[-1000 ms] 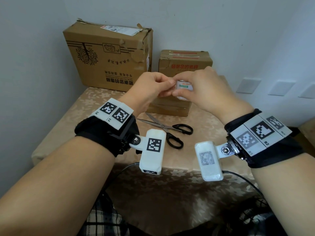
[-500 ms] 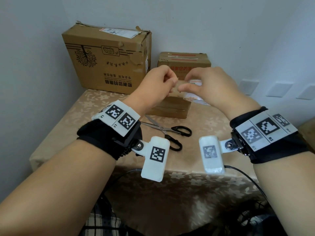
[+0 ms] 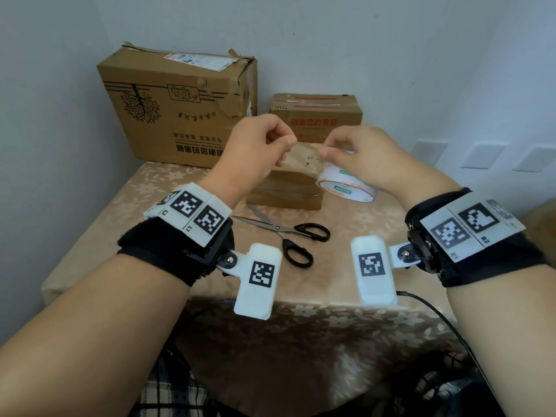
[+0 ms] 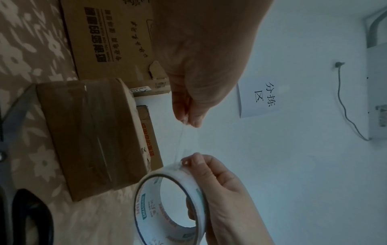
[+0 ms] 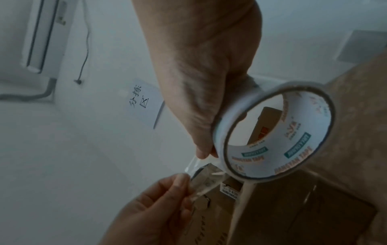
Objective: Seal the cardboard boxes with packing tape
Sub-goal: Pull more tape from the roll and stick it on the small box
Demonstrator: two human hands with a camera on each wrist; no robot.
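Observation:
My right hand (image 3: pixel 328 150) grips a white-cored roll of clear packing tape (image 3: pixel 346 185), fingers curled round its rim (image 5: pixel 276 132). My left hand (image 3: pixel 285 144) pinches the tape's free end between thumb and forefinger (image 4: pixel 188 119). A short clear strip (image 3: pixel 304 158) is stretched between the two hands (image 5: pixel 201 179). Both hands hover above a small flat cardboard box (image 3: pixel 285 191) with tape wrapped across it. A large torn box (image 3: pixel 177 106) stands at the back left and a medium box (image 3: pixel 316 115) behind the small one.
Black-handled scissors (image 3: pixel 288 236) lie open on the floral tablecloth (image 3: pixel 120 212) just in front of the small box. Walls close in at the left and behind the boxes. A cable (image 3: pixel 436 314) hangs off the table's front edge at the right.
The hands have risen and moved apart. The left hand has drawn a short strip of tape off the roll, which now tilts into view under the right hand.

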